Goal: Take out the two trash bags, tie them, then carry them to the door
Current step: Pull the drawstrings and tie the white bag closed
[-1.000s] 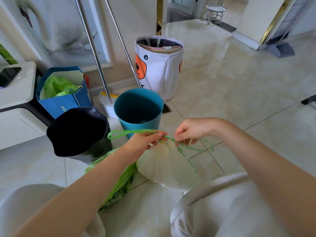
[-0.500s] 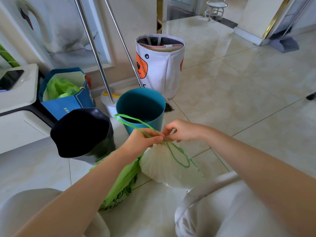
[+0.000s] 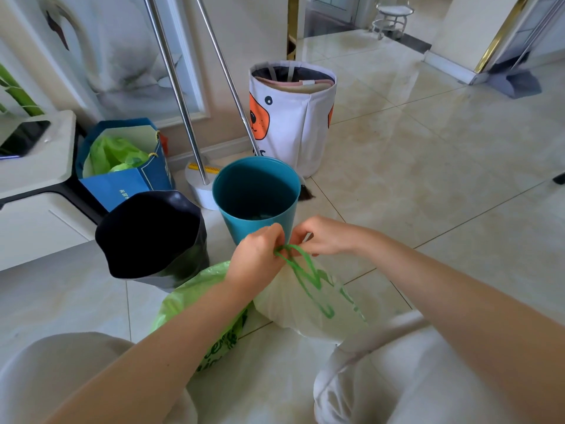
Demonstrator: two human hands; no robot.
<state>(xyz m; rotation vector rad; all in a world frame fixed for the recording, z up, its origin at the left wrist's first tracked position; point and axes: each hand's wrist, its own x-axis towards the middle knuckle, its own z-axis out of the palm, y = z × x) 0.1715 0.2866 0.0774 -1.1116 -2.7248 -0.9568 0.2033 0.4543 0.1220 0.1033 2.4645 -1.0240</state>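
Note:
A pale white trash bag (image 3: 302,304) with a green drawstring (image 3: 305,273) sits on the floor between my knees, its neck gathered. My left hand (image 3: 256,258) pinches the drawstring at the bag's neck. My right hand (image 3: 321,237) grips the same drawstring just to the right, fingers closed, almost touching the left hand. A loop of the string hangs down over the bag. A green printed trash bag (image 3: 198,304) lies under my left forearm, partly hidden. Behind the hands stands an empty teal bin (image 3: 255,194).
A dark bin with a black liner (image 3: 153,237) stands at left. Behind are a blue paper bag (image 3: 122,175) holding green plastic, two metal poles (image 3: 180,96) on a white base, and a white fabric basket (image 3: 290,117). A white cabinet (image 3: 33,191) lies left; tiled floor stretches right.
My hands have drawn together at the bag's neck. The drawstring, earlier stretched wide to both sides, now hangs as a short loop over the bag.

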